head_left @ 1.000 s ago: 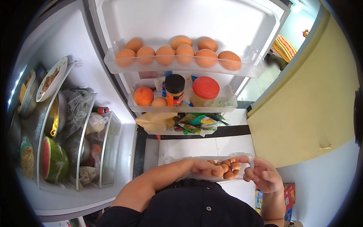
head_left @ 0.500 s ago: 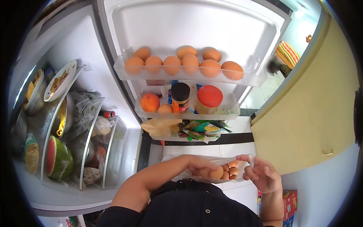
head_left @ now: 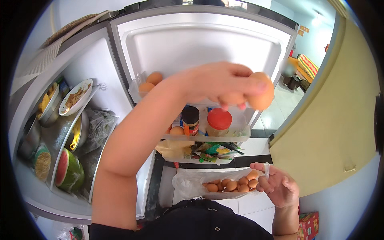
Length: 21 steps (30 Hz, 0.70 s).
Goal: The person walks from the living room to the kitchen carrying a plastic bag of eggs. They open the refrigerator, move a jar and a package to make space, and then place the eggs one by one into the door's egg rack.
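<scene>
My left hand (head_left: 224,82) is raised in front of the upper door rack (head_left: 135,94), its fingers closed round a brown egg (head_left: 262,91) near the rack's right end. Two other eggs (head_left: 155,77) show at the rack's left end; my forearm and hand hide much of the rest. Lower down, my right hand (head_left: 280,186) holds a clear plastic bag (head_left: 187,185) by its handle, looped over the fingers. Inside the open bag lie several brown eggs (head_left: 231,185).
The fridge door's lower rack (head_left: 236,138) holds a black-lidded jar (head_left: 191,120), a red-lidded jar (head_left: 219,120) and an egg. Packets (head_left: 216,150) fill the bottom rack. Fridge shelves on the left carry dishes and a cut watermelon (head_left: 72,174). A yellow door (head_left: 320,148) stands at right.
My left hand has come up out of the bag with an egg and moved to the upper rack. My right hand stays with the bag. The view has shifted slightly.
</scene>
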Each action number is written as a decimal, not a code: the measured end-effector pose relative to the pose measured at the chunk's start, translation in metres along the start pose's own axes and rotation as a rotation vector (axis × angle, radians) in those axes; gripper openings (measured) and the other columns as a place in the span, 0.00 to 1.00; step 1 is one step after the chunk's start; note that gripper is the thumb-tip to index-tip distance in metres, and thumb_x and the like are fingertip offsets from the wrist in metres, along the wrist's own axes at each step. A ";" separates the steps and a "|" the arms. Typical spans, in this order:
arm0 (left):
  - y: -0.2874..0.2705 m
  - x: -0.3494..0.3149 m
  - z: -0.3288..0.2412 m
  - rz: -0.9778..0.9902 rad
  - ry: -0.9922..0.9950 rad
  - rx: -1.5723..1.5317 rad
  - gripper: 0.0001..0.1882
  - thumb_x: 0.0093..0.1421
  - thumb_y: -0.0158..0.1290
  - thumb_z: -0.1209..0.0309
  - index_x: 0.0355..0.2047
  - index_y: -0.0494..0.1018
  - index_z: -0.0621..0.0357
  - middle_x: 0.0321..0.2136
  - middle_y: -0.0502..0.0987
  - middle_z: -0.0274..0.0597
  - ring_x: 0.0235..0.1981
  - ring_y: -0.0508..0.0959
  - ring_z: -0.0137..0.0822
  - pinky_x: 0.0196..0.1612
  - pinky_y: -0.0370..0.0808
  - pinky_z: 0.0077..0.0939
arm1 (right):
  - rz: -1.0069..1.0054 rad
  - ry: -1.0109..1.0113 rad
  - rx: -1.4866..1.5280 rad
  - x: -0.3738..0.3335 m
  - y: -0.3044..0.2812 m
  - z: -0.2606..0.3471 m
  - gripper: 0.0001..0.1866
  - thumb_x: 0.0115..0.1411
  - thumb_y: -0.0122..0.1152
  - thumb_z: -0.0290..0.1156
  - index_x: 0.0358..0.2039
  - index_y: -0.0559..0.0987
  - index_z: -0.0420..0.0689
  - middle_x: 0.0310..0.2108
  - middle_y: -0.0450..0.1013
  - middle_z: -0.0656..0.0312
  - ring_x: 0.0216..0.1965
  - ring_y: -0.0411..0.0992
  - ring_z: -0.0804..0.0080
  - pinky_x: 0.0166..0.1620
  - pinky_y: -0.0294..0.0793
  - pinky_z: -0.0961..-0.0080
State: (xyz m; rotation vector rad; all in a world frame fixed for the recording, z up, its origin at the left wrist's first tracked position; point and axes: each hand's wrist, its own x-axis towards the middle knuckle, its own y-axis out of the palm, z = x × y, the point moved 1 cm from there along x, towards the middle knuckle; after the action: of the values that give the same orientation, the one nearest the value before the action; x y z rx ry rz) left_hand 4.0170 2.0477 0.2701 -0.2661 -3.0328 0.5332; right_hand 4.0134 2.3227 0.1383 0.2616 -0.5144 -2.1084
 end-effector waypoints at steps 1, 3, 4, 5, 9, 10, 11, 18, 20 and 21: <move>-0.002 0.008 -0.010 -0.010 -0.082 0.059 0.34 0.50 0.54 0.46 0.45 0.67 0.63 0.25 0.73 0.39 0.21 0.67 0.25 0.22 0.65 0.19 | -0.002 -0.004 -0.001 -0.001 0.000 0.000 0.46 0.47 0.59 0.51 0.52 0.59 0.22 0.52 0.62 0.45 0.22 0.57 0.81 0.33 0.62 0.78; -0.002 0.034 -0.020 -0.036 -0.141 0.208 0.33 0.49 0.54 0.45 0.43 0.69 0.63 0.22 0.72 0.40 0.19 0.66 0.27 0.22 0.64 0.22 | 0.008 -0.008 -0.002 -0.003 -0.004 0.000 0.46 0.47 0.59 0.52 0.52 0.59 0.22 0.45 0.62 0.50 0.22 0.57 0.81 0.33 0.61 0.78; -0.004 0.048 -0.014 -0.063 -0.124 0.297 0.32 0.48 0.54 0.45 0.40 0.70 0.62 0.21 0.72 0.40 0.19 0.65 0.28 0.22 0.64 0.23 | 0.022 -0.003 -0.004 -0.002 -0.004 0.001 0.46 0.47 0.58 0.53 0.53 0.59 0.23 0.39 0.62 0.54 0.22 0.57 0.81 0.34 0.61 0.79; -0.005 0.064 -0.008 -0.080 -0.106 0.382 0.31 0.47 0.54 0.44 0.38 0.71 0.62 0.19 0.72 0.41 0.18 0.65 0.29 0.22 0.63 0.24 | 0.019 0.006 -0.010 -0.003 -0.001 0.002 0.47 0.47 0.58 0.53 0.54 0.60 0.24 0.29 0.60 0.61 0.23 0.57 0.81 0.35 0.60 0.80; -0.003 0.107 -0.012 -0.035 -0.236 0.839 0.28 0.47 0.53 0.42 0.25 0.74 0.59 0.17 0.71 0.38 0.19 0.65 0.32 0.24 0.63 0.30 | 0.036 0.030 0.011 -0.007 -0.004 0.001 0.48 0.46 0.60 0.53 0.52 0.58 0.21 0.33 0.66 0.59 0.22 0.57 0.83 0.34 0.61 0.80; -0.004 0.116 -0.011 -0.026 -0.261 0.898 0.28 0.47 0.53 0.42 0.21 0.73 0.58 0.17 0.71 0.37 0.19 0.65 0.33 0.24 0.63 0.31 | 0.033 0.034 0.019 -0.008 -0.005 0.001 0.49 0.46 0.60 0.53 0.53 0.58 0.21 0.32 0.66 0.60 0.22 0.57 0.83 0.34 0.60 0.80; -0.004 0.124 -0.010 -0.018 -0.286 0.958 0.27 0.46 0.52 0.41 0.18 0.73 0.57 0.17 0.70 0.36 0.20 0.64 0.33 0.25 0.63 0.32 | 0.031 0.038 0.026 -0.008 -0.006 0.001 0.49 0.46 0.60 0.53 0.53 0.57 0.21 0.31 0.65 0.61 0.22 0.57 0.83 0.34 0.60 0.81; -0.004 0.144 -0.001 0.160 -0.410 0.994 0.19 0.45 0.52 0.50 0.13 0.69 0.52 0.11 0.64 0.35 0.17 0.62 0.34 0.23 0.61 0.31 | 0.049 0.028 0.036 -0.010 -0.006 0.001 0.50 0.46 0.60 0.54 0.54 0.56 0.20 0.33 0.66 0.60 0.22 0.57 0.83 0.33 0.60 0.81; -0.004 0.133 -0.002 0.233 -0.237 0.962 0.17 0.45 0.53 0.53 0.13 0.70 0.51 0.11 0.64 0.34 0.16 0.61 0.34 0.23 0.61 0.31 | 0.046 0.028 0.037 -0.012 -0.008 0.001 0.50 0.46 0.60 0.54 0.53 0.56 0.20 0.34 0.66 0.59 0.22 0.57 0.83 0.34 0.61 0.81; 0.000 0.134 -0.004 0.227 -0.262 1.007 0.15 0.45 0.53 0.54 0.13 0.70 0.50 0.12 0.64 0.34 0.16 0.61 0.34 0.23 0.61 0.31 | 0.039 0.024 0.034 -0.013 -0.010 0.002 0.50 0.46 0.60 0.53 0.53 0.56 0.20 0.35 0.66 0.59 0.22 0.57 0.83 0.34 0.61 0.80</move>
State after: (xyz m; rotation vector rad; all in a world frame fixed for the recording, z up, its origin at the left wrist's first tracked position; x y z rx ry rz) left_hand 3.8856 2.0733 0.2765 -0.4844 -2.5009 2.0941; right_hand 4.0125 2.3384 0.1358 0.2938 -0.5374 -2.0582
